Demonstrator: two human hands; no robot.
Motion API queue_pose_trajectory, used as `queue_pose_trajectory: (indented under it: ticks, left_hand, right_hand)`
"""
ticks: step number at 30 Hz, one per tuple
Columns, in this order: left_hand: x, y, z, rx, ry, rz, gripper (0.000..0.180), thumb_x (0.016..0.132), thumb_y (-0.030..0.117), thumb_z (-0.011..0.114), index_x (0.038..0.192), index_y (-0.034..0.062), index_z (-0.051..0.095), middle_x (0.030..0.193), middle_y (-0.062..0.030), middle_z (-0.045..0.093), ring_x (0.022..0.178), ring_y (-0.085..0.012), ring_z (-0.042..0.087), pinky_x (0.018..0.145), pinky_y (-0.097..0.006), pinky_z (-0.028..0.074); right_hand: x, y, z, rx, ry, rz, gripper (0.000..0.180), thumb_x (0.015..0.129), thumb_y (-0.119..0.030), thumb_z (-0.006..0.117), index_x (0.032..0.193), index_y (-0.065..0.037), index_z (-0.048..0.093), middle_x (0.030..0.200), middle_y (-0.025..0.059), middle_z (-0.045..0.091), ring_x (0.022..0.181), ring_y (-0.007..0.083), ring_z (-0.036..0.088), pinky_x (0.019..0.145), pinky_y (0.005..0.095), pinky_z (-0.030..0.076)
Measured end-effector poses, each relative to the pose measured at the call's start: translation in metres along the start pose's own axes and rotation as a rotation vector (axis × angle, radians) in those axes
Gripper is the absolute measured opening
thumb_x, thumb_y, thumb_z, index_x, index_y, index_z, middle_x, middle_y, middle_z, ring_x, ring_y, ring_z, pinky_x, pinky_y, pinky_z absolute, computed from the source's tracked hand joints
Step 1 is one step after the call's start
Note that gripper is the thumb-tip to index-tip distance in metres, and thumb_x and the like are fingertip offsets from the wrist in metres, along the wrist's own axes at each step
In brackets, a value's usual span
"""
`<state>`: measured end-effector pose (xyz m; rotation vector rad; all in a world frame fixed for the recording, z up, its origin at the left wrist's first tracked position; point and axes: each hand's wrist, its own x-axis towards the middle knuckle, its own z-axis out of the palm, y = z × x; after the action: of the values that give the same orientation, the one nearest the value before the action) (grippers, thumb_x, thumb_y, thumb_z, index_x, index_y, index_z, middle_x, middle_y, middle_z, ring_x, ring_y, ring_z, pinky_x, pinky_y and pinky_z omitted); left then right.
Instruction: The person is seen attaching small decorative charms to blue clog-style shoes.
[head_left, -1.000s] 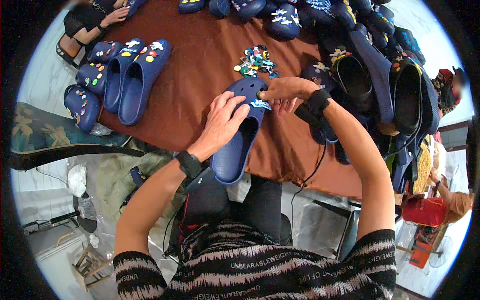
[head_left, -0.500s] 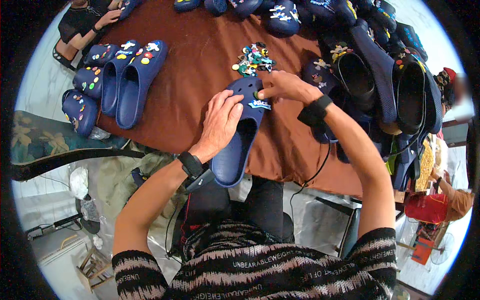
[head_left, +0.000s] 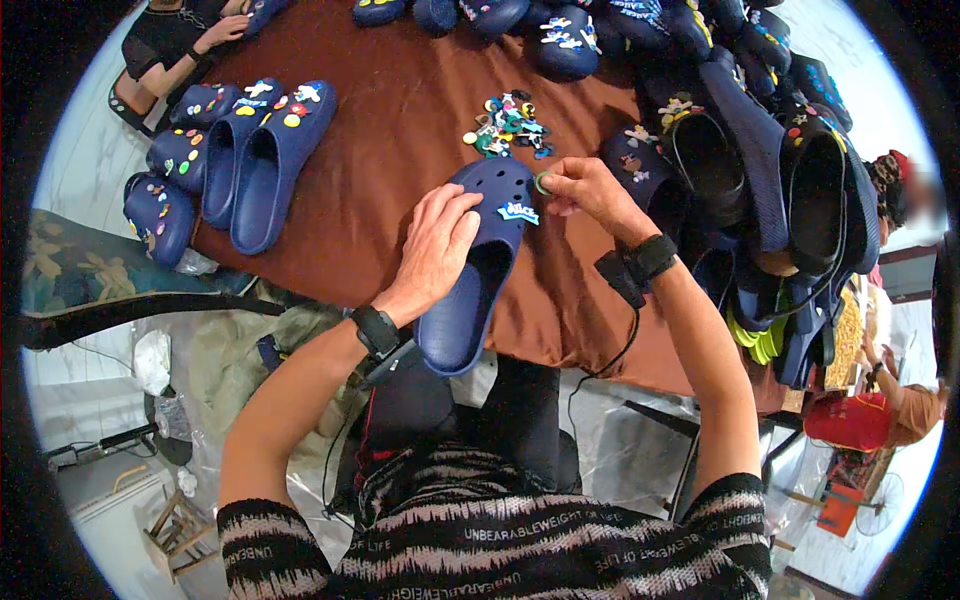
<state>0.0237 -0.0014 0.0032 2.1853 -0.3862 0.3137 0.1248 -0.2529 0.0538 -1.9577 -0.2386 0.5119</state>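
A navy blue clog [head_left: 452, 335] with round holes lies toe-away in front of me, its heel at the table's near edge. One blue-and-white lettered charm [head_left: 517, 213] sits on its upper. My left hand [head_left: 436, 235] holds the clog along its left side, fingers curled over the toe. Just right of the toe, my right hand [head_left: 590, 195] pinches a small round green charm [head_left: 541, 184] between thumb and fingers, apart from the clog. Beyond the toe lies a loose pile of colourful charms [head_left: 507, 125].
Decorated navy clogs [head_left: 262, 190] stand at the left, and more crowd the far edge and the right side [head_left: 760, 150] of the brown-clothed table [head_left: 370, 130]. A cable hangs from my right wristband [head_left: 652, 258]. Another person's hand [head_left: 222, 35] is at the far left.
My right hand has drawn back to the right from the clog's upper, with the green charm between its fingers. My left hand stays on the clog.
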Motion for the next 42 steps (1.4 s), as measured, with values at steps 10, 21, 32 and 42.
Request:
queue_pose_trajectory:
  ticks: [10, 21, 32, 42]
  left_hand:
    - [-0.001, -0.004, 0.000, -0.038, -0.030, 0.033, 0.041, 0.104, 0.032, 0.043, 0.132, 0.0051, 0.056, 0.140, -0.0181, 0.046, 0.135, -0.0368, 0.038, 0.115, -0.046, 0.029]
    - [-0.003, -0.005, 0.000, -0.036, 0.009, 0.038, 0.040, 0.104, 0.031, 0.044, 0.132, 0.0058, 0.057, 0.139, -0.0178, 0.047, 0.135, -0.0359, 0.039, 0.115, -0.045, 0.029]
    - [-0.004, -0.006, 0.000, -0.038, 0.019, 0.024, 0.043, 0.103, 0.033, 0.045, 0.132, 0.0031, 0.055, 0.140, -0.0188, 0.046, 0.135, -0.0360, 0.040, 0.115, -0.045, 0.029]
    - [-0.006, -0.005, -0.002, -0.121, 0.061, -0.056, 0.056, 0.102, 0.037, 0.047, 0.144, 0.0002, 0.040, 0.145, -0.0245, 0.041, 0.139, -0.0394, 0.036, 0.117, -0.045, 0.027]
  right_hand:
    - [0.015, -0.010, 0.013, 0.140, -0.086, 0.236, 0.026, 0.097, -0.030, 0.066, 0.091, -0.005, 0.064, 0.078, 0.0039, 0.066, 0.062, 0.0127, 0.065, 0.059, 0.0272, 0.056]
    - [0.018, -0.018, 0.011, -0.055, -0.175, 0.095, 0.033, 0.097, -0.037, 0.063, 0.080, -0.010, 0.062, 0.067, -0.0031, 0.054, 0.058, 0.0083, 0.053, 0.055, 0.0246, 0.043]
    - [0.051, -0.054, 0.022, -0.409, -0.264, 0.316, 0.031, 0.095, -0.034, 0.062, 0.079, -0.007, 0.060, 0.066, -0.0013, 0.053, 0.055, 0.0097, 0.053, 0.052, 0.0264, 0.046]
    - [0.064, -0.069, 0.029, -0.677, -0.482, 0.006, 0.031, 0.094, -0.029, 0.059, 0.079, -0.003, 0.064, 0.066, 0.0008, 0.057, 0.057, 0.0117, 0.057, 0.052, 0.0286, 0.049]
